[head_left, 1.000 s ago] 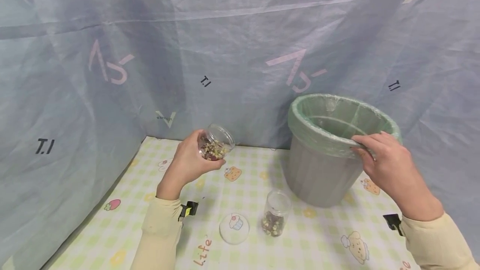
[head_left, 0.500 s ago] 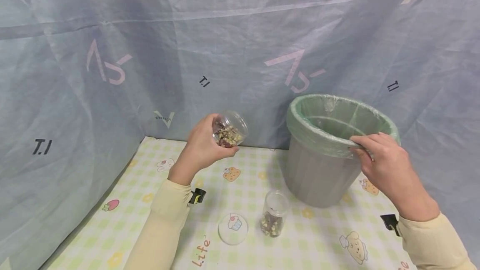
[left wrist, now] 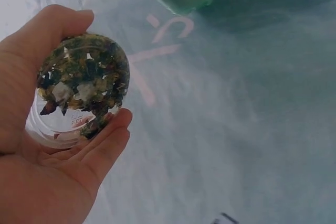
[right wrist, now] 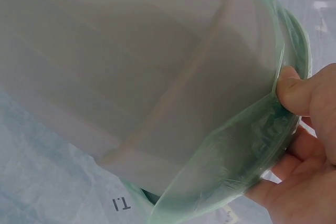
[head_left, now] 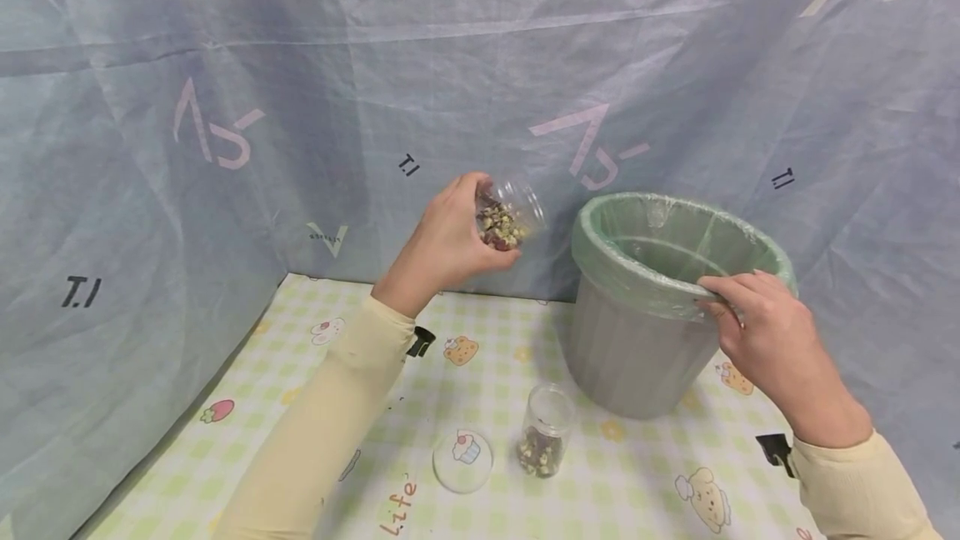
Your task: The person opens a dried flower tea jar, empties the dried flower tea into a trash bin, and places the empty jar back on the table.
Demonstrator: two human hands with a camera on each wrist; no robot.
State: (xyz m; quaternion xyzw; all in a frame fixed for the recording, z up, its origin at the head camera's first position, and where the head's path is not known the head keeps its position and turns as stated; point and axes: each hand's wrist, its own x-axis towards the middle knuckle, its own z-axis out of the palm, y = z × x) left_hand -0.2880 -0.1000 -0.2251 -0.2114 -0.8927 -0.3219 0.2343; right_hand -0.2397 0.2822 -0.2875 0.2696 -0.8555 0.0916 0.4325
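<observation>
My left hand (head_left: 450, 240) grips a clear jar (head_left: 510, 215), tilted to the right and raised well over the table, left of the bin. Dried flower-like bits, yellowish and dark red, lie inside it; in the left wrist view the jar (left wrist: 84, 77) shows its packed contents between thumb and fingers. My right hand (head_left: 768, 332) pinches the near right rim of a grey trash bin (head_left: 637, 357), over its green plastic liner (head_left: 630, 277). In the right wrist view the thumb presses the outside of the liner (right wrist: 236, 156) while the fingers reach over the rim.
A second clear jar (head_left: 543, 432) with similar bits stands upright on the checked tablecloth (head_left: 600, 498). Left of it lies a round lid (head_left: 462, 461) with a cupcake picture showing. A grey-blue curtain (head_left: 450, 107) hangs behind and along the left.
My left hand has lifted the jar up and to the right, nearer the bin. The right hand keeps its hold on the rim.
</observation>
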